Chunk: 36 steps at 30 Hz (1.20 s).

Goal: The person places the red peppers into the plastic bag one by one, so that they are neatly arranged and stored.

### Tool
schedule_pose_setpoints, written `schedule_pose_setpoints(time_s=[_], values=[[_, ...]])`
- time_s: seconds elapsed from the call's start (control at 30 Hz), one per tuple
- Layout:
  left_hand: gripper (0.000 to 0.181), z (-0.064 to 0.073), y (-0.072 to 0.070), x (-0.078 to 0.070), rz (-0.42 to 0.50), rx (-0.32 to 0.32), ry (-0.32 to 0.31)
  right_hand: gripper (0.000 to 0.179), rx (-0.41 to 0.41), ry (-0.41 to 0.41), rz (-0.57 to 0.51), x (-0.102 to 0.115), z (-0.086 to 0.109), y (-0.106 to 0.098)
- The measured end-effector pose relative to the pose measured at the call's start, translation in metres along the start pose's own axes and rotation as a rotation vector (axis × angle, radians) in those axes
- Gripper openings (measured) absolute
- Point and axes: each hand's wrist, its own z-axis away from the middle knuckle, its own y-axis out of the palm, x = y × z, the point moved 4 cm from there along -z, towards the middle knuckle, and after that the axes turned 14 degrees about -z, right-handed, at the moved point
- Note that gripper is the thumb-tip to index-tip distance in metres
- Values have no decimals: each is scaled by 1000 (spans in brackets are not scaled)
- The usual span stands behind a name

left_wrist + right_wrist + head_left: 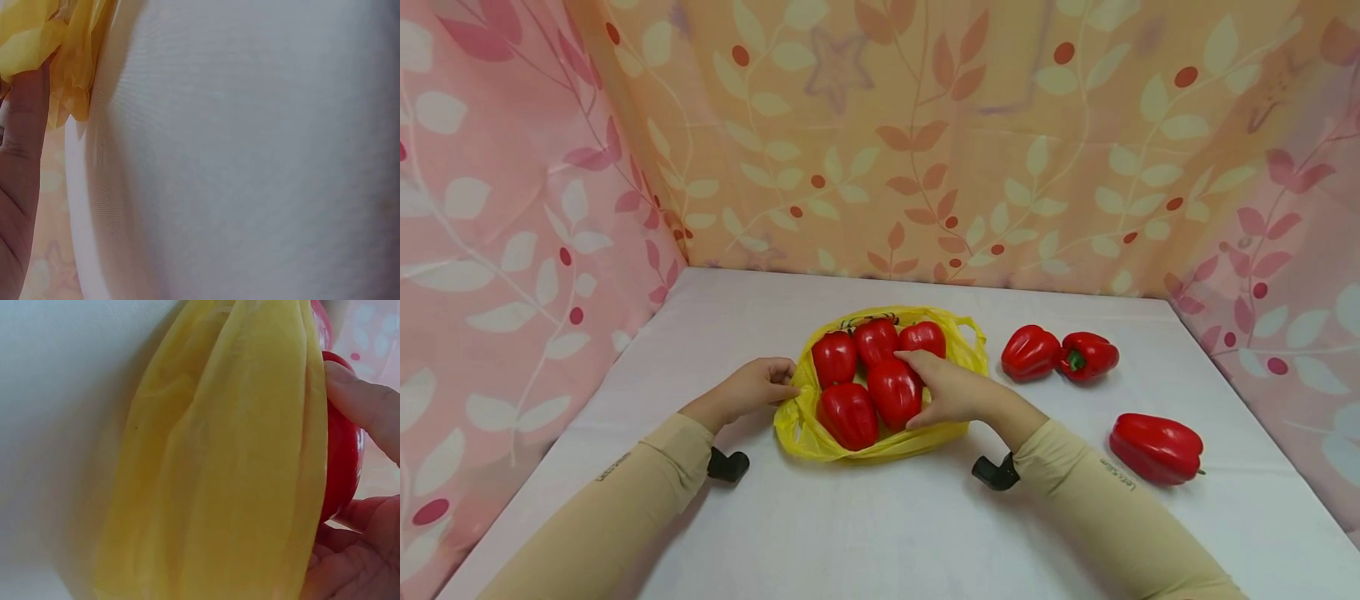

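A yellow plastic bag (796,429) lies with its mouth spread wide on the table, and several red bell peppers (848,415) sit inside it. At the bag's left rim, my left hand (748,388) pinches the plastic between thumb and fingers. In the left wrist view, the bunched bag edge (78,81) shows above the thumb. My right hand (958,390) reaches over the bag's right side and grips the front-right red bell pepper (895,395). The right wrist view has thumb and fingers around this pepper (344,456), its lower part hidden behind the yellow plastic (231,462).
Right of the bag, two red bell peppers (1030,353) lie side by side. A third loose pepper (1156,448) rests nearer the right forearm. A white cloth covers the table (850,533); floral curtains (925,150) stand behind it and at both sides.
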Motion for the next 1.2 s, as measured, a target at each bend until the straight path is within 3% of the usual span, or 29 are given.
schedule_pose_setpoints(time_s=[0.33,0.8,1.2], values=[[15,0,1,0,14,2,19,95,27,35,1,-4,-1,9],[14,-1,0,1,8,-6,13,95,17,24,1,-9,-5,18],[13,2,-1,-1,-5,-14,6,100,16,16,9,-6,-3,15]])
